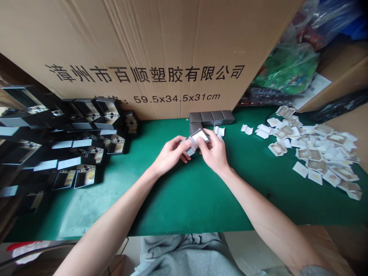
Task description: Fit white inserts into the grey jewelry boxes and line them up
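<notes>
Small box (196, 138) between both hands (170, 153) (216, 152)

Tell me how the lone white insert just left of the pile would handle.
The white insert is probably light, being apparently thin sheet. Its bent panels may flex if pinched. Lying low on the green table, it would likely slide, not roll.

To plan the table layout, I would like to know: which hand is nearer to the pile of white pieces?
Right. The pile of white pieces lies well to the right of the right hand; the left hand is farther, on the right hand's other side.
</notes>
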`<state>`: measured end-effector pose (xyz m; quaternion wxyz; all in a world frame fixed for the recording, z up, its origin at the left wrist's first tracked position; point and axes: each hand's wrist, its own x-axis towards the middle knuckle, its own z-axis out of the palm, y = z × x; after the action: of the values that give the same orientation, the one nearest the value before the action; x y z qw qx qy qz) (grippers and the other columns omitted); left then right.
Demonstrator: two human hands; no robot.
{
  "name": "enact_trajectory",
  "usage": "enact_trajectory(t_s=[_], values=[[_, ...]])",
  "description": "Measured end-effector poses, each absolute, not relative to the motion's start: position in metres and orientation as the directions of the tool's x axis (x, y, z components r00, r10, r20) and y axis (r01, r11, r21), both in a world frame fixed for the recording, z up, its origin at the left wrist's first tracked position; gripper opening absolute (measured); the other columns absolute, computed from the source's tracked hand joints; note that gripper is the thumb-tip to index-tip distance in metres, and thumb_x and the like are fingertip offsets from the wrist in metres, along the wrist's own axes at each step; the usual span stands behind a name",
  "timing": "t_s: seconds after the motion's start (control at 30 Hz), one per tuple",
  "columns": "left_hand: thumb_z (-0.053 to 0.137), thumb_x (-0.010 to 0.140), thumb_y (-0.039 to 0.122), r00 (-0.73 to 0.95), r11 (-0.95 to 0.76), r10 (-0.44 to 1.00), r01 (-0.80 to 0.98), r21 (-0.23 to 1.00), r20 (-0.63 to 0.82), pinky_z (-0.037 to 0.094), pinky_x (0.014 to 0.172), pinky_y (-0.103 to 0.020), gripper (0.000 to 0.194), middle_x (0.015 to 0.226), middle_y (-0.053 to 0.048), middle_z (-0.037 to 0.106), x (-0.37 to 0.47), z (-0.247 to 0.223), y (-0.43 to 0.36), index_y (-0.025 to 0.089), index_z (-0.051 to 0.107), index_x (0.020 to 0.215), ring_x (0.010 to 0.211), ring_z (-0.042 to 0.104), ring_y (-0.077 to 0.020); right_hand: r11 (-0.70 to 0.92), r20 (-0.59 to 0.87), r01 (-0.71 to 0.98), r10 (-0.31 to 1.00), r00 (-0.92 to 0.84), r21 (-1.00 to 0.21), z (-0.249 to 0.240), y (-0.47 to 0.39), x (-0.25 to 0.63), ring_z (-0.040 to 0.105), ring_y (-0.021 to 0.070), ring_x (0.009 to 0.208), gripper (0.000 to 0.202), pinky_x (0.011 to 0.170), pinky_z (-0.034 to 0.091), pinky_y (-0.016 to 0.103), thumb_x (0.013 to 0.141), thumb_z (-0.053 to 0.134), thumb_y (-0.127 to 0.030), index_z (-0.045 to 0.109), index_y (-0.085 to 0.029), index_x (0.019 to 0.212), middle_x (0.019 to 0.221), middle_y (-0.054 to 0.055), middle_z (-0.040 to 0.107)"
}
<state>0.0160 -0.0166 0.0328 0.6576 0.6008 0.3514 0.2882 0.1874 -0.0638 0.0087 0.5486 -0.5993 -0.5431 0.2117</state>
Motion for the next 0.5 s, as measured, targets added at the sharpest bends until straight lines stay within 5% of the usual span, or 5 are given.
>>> enact_trajectory(t_s=[0.5], values=[[0.061,0.089,0.06,0.534,0.147,0.837,-0.008,0.989,-0.12,0.057,0.055,-0.025,0.045,0.081,-0.003,0.062,0.0175,0.0279,-0.0143,0.015,0.057,0.091,0.065,0.067,-0.0149,0.179,0.299,0.38,0.911,0.285,-0.908,0.0042,-0.0629,0.1861,0.063,0.0144,0.058,0.051,0.053,0.058,0.027,0.093,0.06,-0.046,0.059,-0.018,0.136,0.086,0.006,0.073]])
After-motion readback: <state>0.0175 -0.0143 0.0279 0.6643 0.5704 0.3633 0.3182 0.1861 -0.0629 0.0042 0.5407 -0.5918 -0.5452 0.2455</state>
